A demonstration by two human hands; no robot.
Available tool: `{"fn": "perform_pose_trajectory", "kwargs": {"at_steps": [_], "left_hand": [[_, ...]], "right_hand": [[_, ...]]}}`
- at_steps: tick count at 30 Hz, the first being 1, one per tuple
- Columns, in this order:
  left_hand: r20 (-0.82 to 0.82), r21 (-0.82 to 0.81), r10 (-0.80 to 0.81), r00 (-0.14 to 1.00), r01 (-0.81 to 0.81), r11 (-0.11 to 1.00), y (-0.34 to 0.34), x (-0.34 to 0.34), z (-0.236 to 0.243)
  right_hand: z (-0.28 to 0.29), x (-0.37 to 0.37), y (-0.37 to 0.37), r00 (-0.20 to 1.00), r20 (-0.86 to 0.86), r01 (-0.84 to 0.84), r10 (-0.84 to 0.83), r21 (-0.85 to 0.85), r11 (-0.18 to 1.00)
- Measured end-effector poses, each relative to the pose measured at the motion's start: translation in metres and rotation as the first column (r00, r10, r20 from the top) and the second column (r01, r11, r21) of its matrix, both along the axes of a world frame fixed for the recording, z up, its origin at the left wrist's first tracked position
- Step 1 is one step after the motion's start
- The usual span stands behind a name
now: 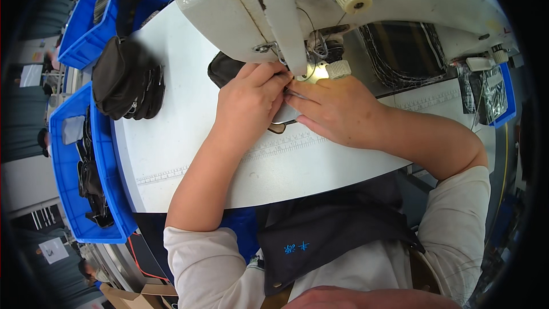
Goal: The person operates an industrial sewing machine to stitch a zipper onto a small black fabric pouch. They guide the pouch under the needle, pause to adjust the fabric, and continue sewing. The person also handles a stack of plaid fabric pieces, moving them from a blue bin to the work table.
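Note:
Under the needle area of a white sewing machine [229, 17], a dark brown fabric piece [225, 70] shows past my left hand, its edge curving out to the left. My left hand [249, 100] is closed, its fingertips pinching the fabric close to the needle. Opposite it, my right hand [341, 111] has its thumb and fingers pressed together at the same spot, almost touching the left fingertips. A small tan-and-dark edge [277, 128] peeks out below the hands. The fingers hide most of the work and the stitching point, which a small lamp lights.
On the left of the white table [171, 160] stands a stack of dark zippered pouches [128, 83]. Blue bins [114, 217] with dark pieces line the left edge. Dark striped panels [403, 51] lie under the machine arm. Another blue bin [506, 100] is at right.

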State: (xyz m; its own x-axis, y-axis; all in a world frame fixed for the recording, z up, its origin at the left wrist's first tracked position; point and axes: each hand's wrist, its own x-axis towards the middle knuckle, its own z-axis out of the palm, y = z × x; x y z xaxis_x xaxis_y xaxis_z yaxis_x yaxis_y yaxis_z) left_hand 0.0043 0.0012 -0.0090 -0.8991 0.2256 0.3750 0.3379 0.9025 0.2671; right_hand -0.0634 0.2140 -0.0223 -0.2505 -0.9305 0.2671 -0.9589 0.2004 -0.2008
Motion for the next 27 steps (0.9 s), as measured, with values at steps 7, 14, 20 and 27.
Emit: {"fn": "perform_pose_trajectory", "kwargs": {"at_steps": [7, 14, 20, 27], "left_hand": [[0.034, 0.08, -0.002, 0.999, 0.0, 0.997, -0.005, -0.001, -0.005], [0.03, 0.088, -0.003, 1.0, 0.0, 0.996, 0.004, 0.002, -0.006], [-0.021, 0.076, 0.033, 0.999, -0.031, 0.997, -0.004, 0.011, -0.012], [-0.079, 0.122, 0.05, 0.996, -0.04, 0.992, 0.013, 0.001, -0.017]], "right_hand": [[-0.001, -0.001, -0.003, 0.998, -0.062, -0.021, 0.02, -0.025, 0.999], [0.0, 0.004, 0.0, 0.999, -0.031, 0.004, -0.007, -0.086, 0.996], [-0.015, 0.002, -0.017, 0.998, -0.061, -0.038, 0.028, -0.168, 0.985], [-0.026, -0.002, -0.014, 0.977, -0.2, 0.015, -0.074, -0.28, 0.96]]}}
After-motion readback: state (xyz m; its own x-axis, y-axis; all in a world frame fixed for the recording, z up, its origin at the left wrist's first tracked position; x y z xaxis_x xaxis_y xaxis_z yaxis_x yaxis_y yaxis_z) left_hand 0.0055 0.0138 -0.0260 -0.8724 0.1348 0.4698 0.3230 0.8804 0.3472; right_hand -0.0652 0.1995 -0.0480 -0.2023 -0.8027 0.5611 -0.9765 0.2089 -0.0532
